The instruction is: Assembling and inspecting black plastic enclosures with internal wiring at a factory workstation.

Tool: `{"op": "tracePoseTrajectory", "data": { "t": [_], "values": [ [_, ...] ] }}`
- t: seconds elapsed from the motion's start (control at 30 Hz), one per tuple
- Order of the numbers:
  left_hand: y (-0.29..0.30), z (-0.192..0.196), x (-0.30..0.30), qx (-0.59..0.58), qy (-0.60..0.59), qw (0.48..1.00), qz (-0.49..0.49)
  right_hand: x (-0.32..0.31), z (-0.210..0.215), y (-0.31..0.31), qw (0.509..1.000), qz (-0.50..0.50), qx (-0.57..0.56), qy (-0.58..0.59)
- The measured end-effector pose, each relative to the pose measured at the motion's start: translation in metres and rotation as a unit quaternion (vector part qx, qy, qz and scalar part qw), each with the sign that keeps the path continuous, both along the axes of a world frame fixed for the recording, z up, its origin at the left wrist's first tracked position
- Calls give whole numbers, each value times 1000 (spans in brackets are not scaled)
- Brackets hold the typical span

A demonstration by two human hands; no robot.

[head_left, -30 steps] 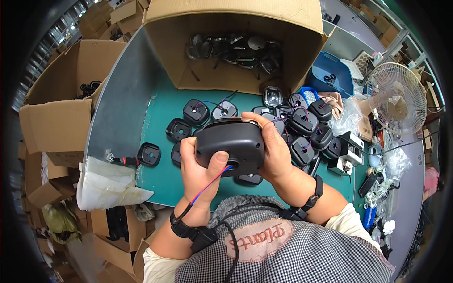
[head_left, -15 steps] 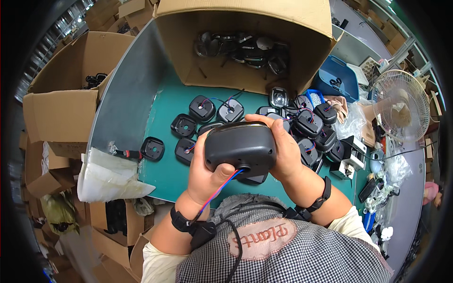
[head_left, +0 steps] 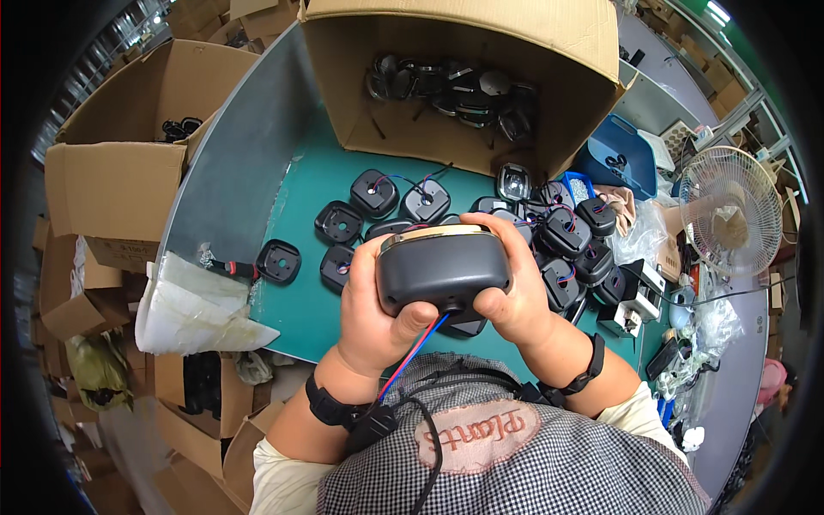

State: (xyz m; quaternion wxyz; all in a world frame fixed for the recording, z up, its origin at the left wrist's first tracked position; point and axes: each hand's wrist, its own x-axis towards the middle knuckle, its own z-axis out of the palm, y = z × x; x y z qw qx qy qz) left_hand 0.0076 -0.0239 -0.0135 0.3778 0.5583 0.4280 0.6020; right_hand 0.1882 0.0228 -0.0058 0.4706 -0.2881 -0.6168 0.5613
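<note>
Between both hands I hold a black rounded lamp (head_left: pixel 442 275) with a shiny rim along its far upper edge; its front face is mostly hidden from me. My left hand (head_left: pixel 365 313) wraps its left side, thumb near the lower edge. My right hand (head_left: pixel 519 296) grips the right side, with its thumb at the lower right corner. Red and blue wires (head_left: pixel 410 352) run from a hole in the underside toward my left wrist. Beyond the hands lie several black lamp housings (head_left: pixel 338 222) on the green mat (head_left: pixel 296 322), some with wires. A clear-faced lamp (head_left: pixel 513 182) lies beside them.
A large cardboard box (head_left: pixel 360 129) on its side holds several shiny-rimmed lamp parts. To the right are a blue bin (head_left: pixel 639 163), a small blue tray (head_left: pixel 580 185) and a fan (head_left: pixel 730 210). A screwdriver-like tool (head_left: pixel 232 268) lies left. Another cardboard box (head_left: pixel 112 193) stands beyond the partition.
The lamp has been turned, so its shiny rim shows more and its underside less. My right thumb has come down onto the lamp's near side. The whole view has shifted slightly.
</note>
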Motion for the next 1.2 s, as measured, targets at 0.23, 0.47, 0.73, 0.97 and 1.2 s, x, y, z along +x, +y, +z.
{"op": "tracePoseTrajectory", "data": {
  "t": [0.23, 0.47, 0.73, 0.97, 1.2],
  "values": [
    [7, -11, -4, 54, 84, 995, -8, 8, -9, 9, 997, -22, 25, -76],
    [7, -7, -2, 33, 123, 992, 5, 4, -8, 5, 999, -27, -34, -32],
    [2, -2, 0, 39, 125, 991, -6, 6, -2, 3, 998, -61, 6, -34],
    [3, -3, 7, 82, 135, 987, -39, 11, -4, 6, 995, -66, 69, -7],
    [9, -12, 19, 77, 65, 994, -31, 12, -11, 7, 989, -93, 111, 40]
  ]
}}
